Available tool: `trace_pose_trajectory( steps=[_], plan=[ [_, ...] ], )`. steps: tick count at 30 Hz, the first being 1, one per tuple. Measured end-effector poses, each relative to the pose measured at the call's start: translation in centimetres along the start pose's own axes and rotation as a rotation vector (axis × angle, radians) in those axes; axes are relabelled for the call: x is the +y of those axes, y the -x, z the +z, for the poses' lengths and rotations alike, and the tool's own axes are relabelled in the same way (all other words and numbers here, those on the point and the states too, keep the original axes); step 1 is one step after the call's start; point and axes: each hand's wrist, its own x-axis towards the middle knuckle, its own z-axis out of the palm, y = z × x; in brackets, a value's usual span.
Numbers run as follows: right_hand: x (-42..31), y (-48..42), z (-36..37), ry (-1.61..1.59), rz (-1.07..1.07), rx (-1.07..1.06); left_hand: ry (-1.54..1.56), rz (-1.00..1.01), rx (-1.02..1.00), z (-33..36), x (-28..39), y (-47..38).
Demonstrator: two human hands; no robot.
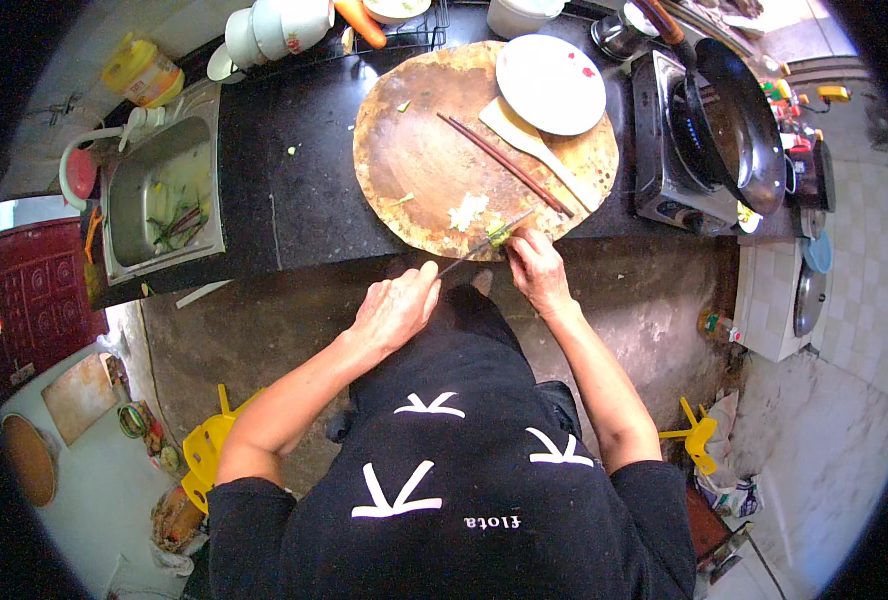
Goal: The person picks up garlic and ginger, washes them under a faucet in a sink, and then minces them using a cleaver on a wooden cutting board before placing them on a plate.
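Observation:
My left hand (399, 306) grips a knife (474, 250) whose narrow blade, seen nearly edge-on, slants up and right over the near edge of a round wooden chopping board (414, 169). My right hand (537, 271) pinches a small piece of green vegetable (499, 235) at the blade. A little heap of chopped white pieces (468, 212) lies just beyond it. On the board's right side rest a pair of brown chopsticks (504, 161), a pale wooden spatula (537, 151) and a white plate (551, 84) with red marks. A few green scraps are scattered on the board.
On the right, a black wok (744, 127) tilts on a gas stove (657, 142) with a blue flame visible. A steel sink (162, 187) holding vegetable scraps is at left. Stacked bowls (279, 30) and a carrot (361, 22) stand behind; yellow stools (207, 454) flank me.

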Motion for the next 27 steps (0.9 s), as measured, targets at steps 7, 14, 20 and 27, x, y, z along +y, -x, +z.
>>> trace_pose_trajectory(
  steps=[7, 14, 20, 27],
  plan=[
    [-0.7, -0.3, -0.4, 0.02, 0.064, -0.046, -0.09, -0.045, -0.082, -1.5, 1.2, 0.1],
    [-0.7, -0.3, -0.4, 0.069, 0.059, -0.041, -0.033, -0.05, -0.097, -0.5, 1.0, -0.3],
    [-0.6, -0.3, -0.9, -0.017, 0.055, -0.021, 0.159, -0.087, 0.02, 1.1, -0.1, -1.0],
    [-0.6, -0.8, -1.1, 0.021, 0.097, -0.137, 0.123, -0.11, 0.005, -0.3, 0.3, 0.0]
  ],
)
